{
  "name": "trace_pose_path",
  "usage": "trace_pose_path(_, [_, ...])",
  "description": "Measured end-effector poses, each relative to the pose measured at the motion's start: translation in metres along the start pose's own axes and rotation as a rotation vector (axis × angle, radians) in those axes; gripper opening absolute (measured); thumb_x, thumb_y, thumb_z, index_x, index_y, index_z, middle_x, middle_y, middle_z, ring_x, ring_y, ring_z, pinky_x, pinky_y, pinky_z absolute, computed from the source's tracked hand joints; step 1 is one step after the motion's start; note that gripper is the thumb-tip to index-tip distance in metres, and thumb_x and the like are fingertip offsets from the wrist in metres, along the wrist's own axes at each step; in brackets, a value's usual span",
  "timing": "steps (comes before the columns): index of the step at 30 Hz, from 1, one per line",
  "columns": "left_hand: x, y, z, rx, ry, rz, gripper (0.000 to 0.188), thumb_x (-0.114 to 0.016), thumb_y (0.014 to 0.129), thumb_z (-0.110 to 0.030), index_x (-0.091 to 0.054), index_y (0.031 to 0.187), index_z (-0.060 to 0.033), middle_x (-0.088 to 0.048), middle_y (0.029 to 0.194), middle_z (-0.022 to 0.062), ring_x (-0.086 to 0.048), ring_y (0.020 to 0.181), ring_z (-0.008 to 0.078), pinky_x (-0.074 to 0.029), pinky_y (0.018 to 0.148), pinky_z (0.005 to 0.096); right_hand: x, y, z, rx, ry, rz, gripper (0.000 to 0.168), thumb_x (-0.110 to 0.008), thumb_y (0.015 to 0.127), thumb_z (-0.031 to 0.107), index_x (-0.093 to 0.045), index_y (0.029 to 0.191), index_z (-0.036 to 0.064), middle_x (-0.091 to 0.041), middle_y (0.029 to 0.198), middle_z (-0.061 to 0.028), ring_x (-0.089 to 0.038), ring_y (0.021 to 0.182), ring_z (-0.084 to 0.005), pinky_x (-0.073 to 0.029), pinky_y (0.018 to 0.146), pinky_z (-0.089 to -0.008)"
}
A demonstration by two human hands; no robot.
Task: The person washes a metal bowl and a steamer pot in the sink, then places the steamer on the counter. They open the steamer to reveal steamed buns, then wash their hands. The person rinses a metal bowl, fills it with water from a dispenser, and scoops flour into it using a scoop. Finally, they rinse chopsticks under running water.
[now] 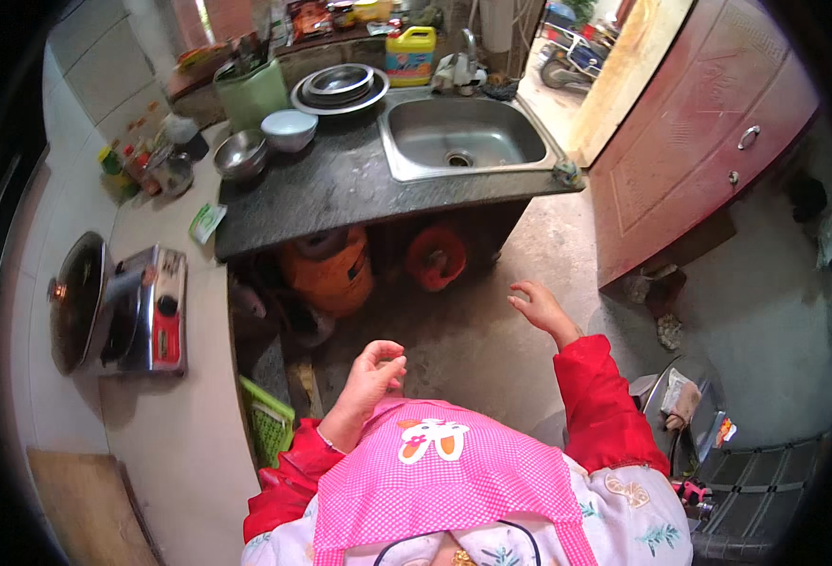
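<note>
My left hand (pixel 368 385) hovers at the front of the pink checked apron (pixel 359 488), fingers loosely curled and the thumb apart from them. Nothing shows in it. My right hand (pixel 542 308) is held out over the concrete floor with its fingers spread, also holding nothing. Both forearms wear red sleeves. Ahead is a dark stone counter (pixel 303 201) with a stainless steel sink (pixel 416 131) set into it. Metal basins (pixel 338 88), a white bowl (pixel 289 130) and a steel bowl (pixel 240 154) stand left of the sink.
On the left counter are a gas stove (pixel 161 311), a wok (pixel 80 304) leaning against the wall, and bottles (pixel 133 166). Beneath the counter sit an orange gas cylinder (pixel 334 272) and a red bucket (pixel 436 258). A reddish door (pixel 699 134) stands open at right, near a black rack (pixel 763 481).
</note>
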State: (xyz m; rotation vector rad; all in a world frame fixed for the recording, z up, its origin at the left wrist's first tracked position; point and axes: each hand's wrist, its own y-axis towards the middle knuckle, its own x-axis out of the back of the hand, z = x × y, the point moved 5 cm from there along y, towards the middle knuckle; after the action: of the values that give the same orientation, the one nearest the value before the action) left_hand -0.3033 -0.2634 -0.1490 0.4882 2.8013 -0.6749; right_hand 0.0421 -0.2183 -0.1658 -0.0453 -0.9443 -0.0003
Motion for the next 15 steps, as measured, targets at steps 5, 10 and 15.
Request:
trace_pose_path(5, [-0.004,0.101,-0.070,-0.017,0.105,-0.004,0.017,-0.060,0.085,-0.013,-0.054,0.100,-0.0063,-0.056,0.086,0.0001,-0.055,0.072,0.0083,-0.044,0.059,0.0205,0.052,0.107,-0.048,-0.080,0.074,-0.210,0.030,-0.061,0.081,0.022,-0.061,0.104,0.003,-0.062,0.102,-0.0161,-0.059,0.093,-0.0296,-0.046,0.083,-0.0358])
trace_pose_path(10, [-0.026,0.178,-0.101,-0.011,0.158,0.097,0.018,-0.060,0.086,-0.015,-0.054,0.100,-0.0064,-0.056,0.088,-0.0005,-0.054,0.073,0.0075,-0.043,0.059,0.0203,0.100,0.182,-0.127,-0.201,0.161,-0.396,0.029,-0.058,0.082,0.016,-0.060,0.108,0.004,-0.063,0.104,-0.0144,-0.063,0.087,-0.0239,-0.048,0.077,-0.0333])
trace_pose_path(15, [-0.048,0.241,-0.110,0.003,0.153,0.045,0.017,-0.060,0.085,-0.014,-0.055,0.099,-0.0062,-0.056,0.086,-0.0002,-0.054,0.072,0.0071,-0.043,0.058,0.0200,0.151,0.272,-0.266,-0.172,-0.001,-0.505,0.037,-0.060,0.080,0.018,-0.055,0.114,0.005,-0.057,0.107,-0.0219,-0.056,0.098,-0.0337,-0.045,0.084,-0.0396])
